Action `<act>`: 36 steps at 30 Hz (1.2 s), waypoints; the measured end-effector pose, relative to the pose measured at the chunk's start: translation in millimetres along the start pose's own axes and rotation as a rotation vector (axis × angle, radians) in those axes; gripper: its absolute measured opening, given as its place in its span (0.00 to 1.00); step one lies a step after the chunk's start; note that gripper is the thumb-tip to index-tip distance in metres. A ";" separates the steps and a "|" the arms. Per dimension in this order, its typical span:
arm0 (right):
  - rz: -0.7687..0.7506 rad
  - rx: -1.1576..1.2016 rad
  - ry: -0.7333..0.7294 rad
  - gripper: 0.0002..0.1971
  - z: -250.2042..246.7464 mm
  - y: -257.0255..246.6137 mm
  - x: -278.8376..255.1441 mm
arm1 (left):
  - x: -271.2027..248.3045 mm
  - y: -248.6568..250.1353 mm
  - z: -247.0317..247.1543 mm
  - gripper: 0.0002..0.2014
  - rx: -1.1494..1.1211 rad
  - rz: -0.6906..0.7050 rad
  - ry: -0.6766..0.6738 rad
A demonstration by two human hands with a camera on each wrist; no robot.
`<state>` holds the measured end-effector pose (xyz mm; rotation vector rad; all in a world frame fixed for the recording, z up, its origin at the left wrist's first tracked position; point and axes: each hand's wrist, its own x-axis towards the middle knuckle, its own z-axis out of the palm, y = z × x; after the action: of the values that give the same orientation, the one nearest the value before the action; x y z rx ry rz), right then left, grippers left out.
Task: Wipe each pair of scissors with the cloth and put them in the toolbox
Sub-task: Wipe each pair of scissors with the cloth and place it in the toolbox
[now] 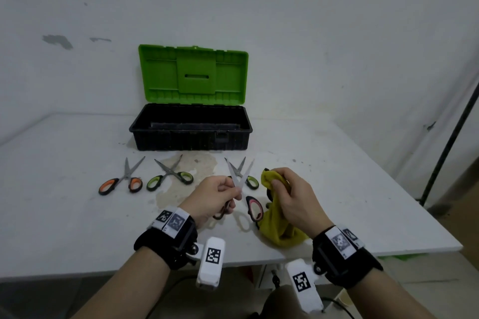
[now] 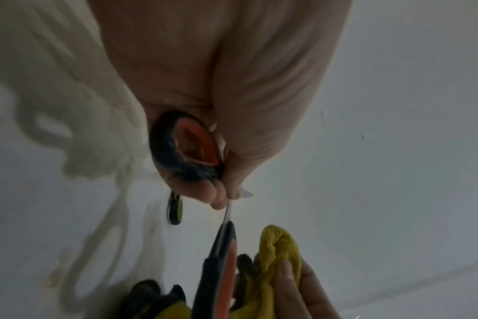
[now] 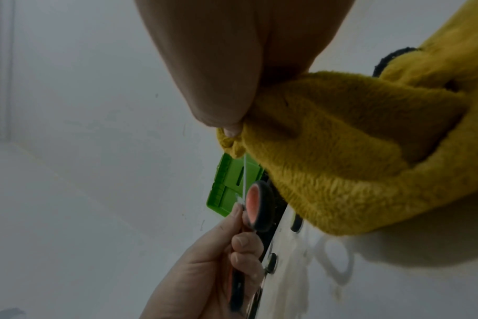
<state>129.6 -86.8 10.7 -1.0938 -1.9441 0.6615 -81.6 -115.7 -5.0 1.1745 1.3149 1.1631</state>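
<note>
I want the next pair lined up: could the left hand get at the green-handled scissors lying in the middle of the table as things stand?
Probably not yet. The left hand is holding the open orange-handled scissors, so it is occupied. The path itself looks free: the green-handled scissors lie in the open on the table, just beyond that hand.

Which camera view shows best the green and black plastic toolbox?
The head view shows the green and black plastic toolbox best: whole, with its lid raised, at the back of the white table. The right wrist view shows only part of the green lid behind the yellow fleece cloth. The left wrist view does not show it.
</note>
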 end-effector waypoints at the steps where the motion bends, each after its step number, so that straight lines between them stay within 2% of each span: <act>1: 0.005 0.015 0.007 0.06 -0.7 -0.5 2.1 | 0.7 0.6 1.2 0.07 -0.006 -0.009 0.004; 5: 0.031 -0.003 0.038 0.04 -3.2 -3.3 9.7 | 0.4 -0.8 3.1 0.04 0.030 -0.017 0.005; 10: -0.059 -0.133 0.019 0.06 -1.3 -5.3 9.0 | -2.9 -7.4 -0.2 0.05 0.085 0.001 0.012; 16: -0.370 -0.279 -0.073 0.10 18.0 -7.0 -5.9 | -5.6 -6.6 2.4 0.04 0.075 0.010 0.002; 19: -0.425 -0.338 -0.103 0.10 24.1 -9.7 -6.9 | -5.8 -6.0 4.7 0.01 0.072 0.012 -0.013; 24: -0.384 -0.411 -0.071 0.11 21.6 -5.6 2.1 | -5.5 -4.9 5.3 0.01 0.085 0.018 -0.020; 29: -0.208 -0.340 0.144 0.09 4.0 1.9 23.1 | -5.6 -6.5 4.9 0.04 0.099 -0.011 -0.053; 31: -0.210 -0.329 0.207 0.10 -0.6 0.6 22.6 | -6.0 -8.0 6.5 0.05 0.095 -0.023 -0.057; 33: -0.291 -0.311 0.148 0.09 3.0 -7.0 12.1 | -5.4 -8.6 7.0 0.03 0.091 -0.025 -0.051; 36: -0.363 -0.364 -0.073 0.09 18.2 -11.6 -7.2 | -5.4 -6.8 8.9 0.02 0.117 0.001 -0.055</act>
<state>111.4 -99.8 6.6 -0.8953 -2.3085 0.1543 -72.8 -121.1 -11.9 1.2830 1.3547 1.0592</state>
